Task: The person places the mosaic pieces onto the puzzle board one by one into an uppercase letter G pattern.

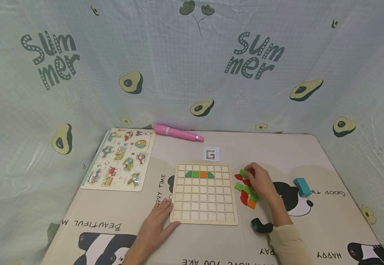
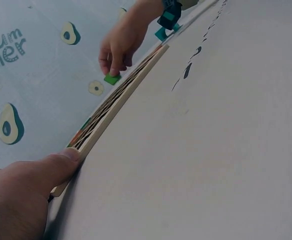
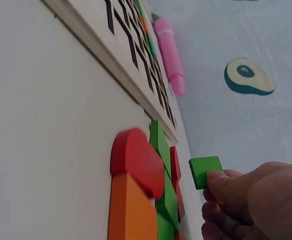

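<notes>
My right hand (image 1: 259,181) pinches a green square tile (image 3: 205,171) between thumb and fingers, lifted over the pile right of the board. Below it lie loose red quarter-round pieces (image 1: 244,197), green squares (image 1: 239,187) and an orange square (image 1: 252,204). The wooden grid board (image 1: 203,218) holds one row of pieces near its top: a green rounded end, a green square (image 1: 196,174), an orange square (image 1: 203,174) and another green rounded end. My left hand (image 1: 157,224) rests at the board's lower left corner, its thumb (image 2: 68,156) touching the edge.
A small pattern card (image 1: 211,154) lies just beyond the board. Behind are a pink pen-shaped object (image 1: 178,133) and, at left, a picture puzzle board (image 1: 117,160). On the right stand a teal block (image 1: 302,187) and a dark curved block (image 1: 261,226).
</notes>
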